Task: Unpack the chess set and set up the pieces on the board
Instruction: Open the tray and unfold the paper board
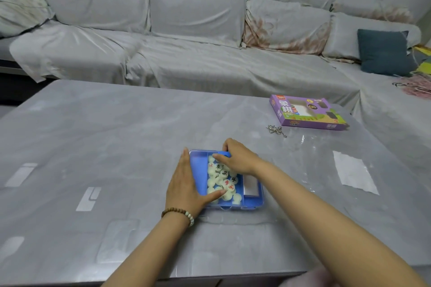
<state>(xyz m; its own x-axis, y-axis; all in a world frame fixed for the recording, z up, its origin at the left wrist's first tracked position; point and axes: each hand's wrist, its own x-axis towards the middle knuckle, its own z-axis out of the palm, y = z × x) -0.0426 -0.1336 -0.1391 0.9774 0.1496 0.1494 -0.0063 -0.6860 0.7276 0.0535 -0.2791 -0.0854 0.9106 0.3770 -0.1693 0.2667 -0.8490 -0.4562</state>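
The blue tray [253, 201] sits between both hands, long axis running away from the person, tilted a bit right. Left hand [186, 187] lies flat along its left wall, fingers together, thumb reaching onto the pieces [221, 180]. Right hand [238, 158] is curled over the far end, pinching something blue; can't tell what exactly. Pieces are pale discs with red or black characters, jumbled, some hidden under the right hand. A white slab fills the strip under the right wrist.

The purple box [307, 113] is well beyond the right hand.

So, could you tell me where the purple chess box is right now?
In the head view, the purple chess box lies on the table's far right, just beyond the metal ring puzzle.
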